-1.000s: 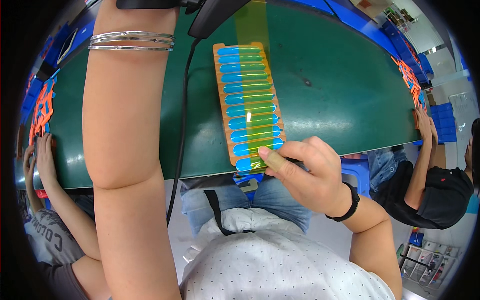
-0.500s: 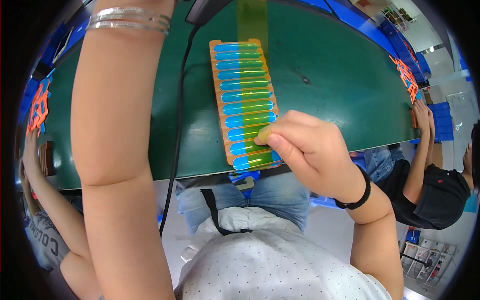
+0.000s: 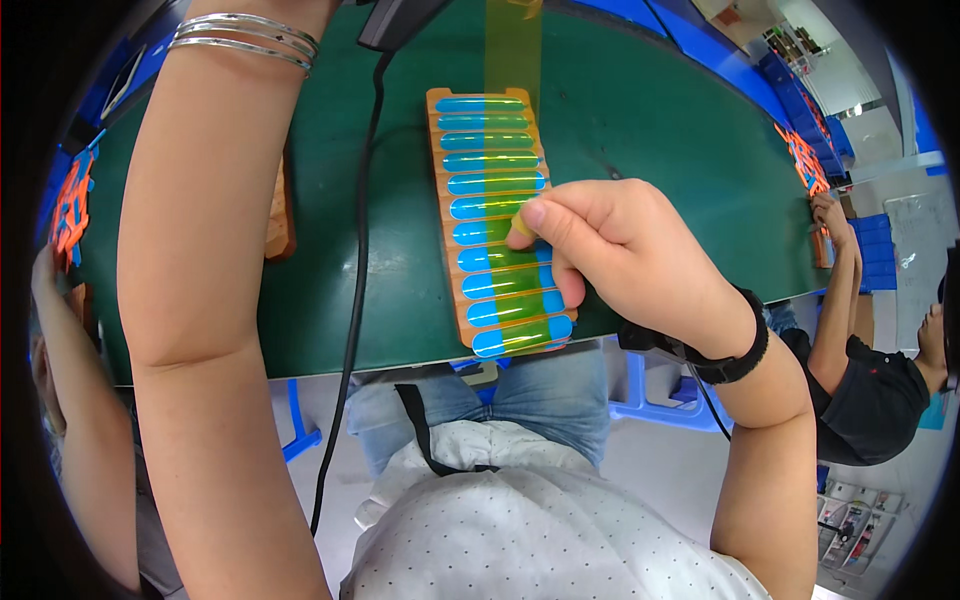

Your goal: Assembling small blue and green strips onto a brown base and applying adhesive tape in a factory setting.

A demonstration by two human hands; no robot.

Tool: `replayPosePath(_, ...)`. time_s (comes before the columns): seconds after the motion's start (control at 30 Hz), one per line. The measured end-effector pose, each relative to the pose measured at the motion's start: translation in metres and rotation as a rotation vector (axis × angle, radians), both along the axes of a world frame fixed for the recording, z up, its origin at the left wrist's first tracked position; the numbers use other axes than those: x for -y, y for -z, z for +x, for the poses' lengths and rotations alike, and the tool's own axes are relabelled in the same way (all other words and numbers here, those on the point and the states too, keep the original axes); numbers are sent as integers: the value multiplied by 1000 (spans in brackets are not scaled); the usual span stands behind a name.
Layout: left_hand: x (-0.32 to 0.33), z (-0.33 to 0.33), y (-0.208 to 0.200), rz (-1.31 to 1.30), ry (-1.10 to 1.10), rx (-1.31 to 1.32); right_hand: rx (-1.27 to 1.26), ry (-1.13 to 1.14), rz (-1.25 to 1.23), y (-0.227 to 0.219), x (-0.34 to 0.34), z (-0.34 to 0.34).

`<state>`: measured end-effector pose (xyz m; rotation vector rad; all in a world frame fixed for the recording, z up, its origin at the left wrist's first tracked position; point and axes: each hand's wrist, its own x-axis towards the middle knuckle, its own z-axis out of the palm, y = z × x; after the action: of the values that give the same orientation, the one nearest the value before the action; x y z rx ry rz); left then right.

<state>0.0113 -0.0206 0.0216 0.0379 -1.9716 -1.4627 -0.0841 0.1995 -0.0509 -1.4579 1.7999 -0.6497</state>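
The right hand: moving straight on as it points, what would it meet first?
Probably the yellow tape over the blue strips; depth is unclear, the right hand may already touch it.

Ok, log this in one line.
right hand: on tape | tape: across blue strips | strips: on tray | left hand: out of view

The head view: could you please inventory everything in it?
flat table: 1, green, centre
grooved wooden rack: 1, brown, on table
rounded glossy strips: 11, blue, across rack
translucent tape: 1, yellow, over strips
thin cable: 1, black, beside rack
wooden blocks: at least 3, brown, both sides
slim-piece heaps: 2, orange-blue, table sides
plastic stool legs: several, blue, below
co-workers: 2, dark-clothed, both sides
left forearm: 1, silver-bangled, left
right hand: 1, black-banded, at tape
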Motion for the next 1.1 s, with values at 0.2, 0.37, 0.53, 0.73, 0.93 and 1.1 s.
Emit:
replayPosePath(0.2, -14, -9, -9, -18, -214, 266, 1, 9, -16, 1, 16, -2)
replayPosePath(0.37, -7, 7, -2, -213, -38, 259, -12, 29, -53, 6, 29, -10)
replayPosePath(0.53, 9, -1, -3, -246, 93, 462, -18, 52, -36, 6, 46, -12)
replayPosePath(0.73, 22, -15, 2, -139, -189, 470, -124, 33, -127, -1, 71, -17)
replayPosePath(0.93, 36, -18, 15, -112, -104, 453, -153, 45, -99, 3, 87, -24)
replayPosePath(1.1, 34, -18, 19, -64, -207, 523, -152, 62, -103, 4, 105, -28)
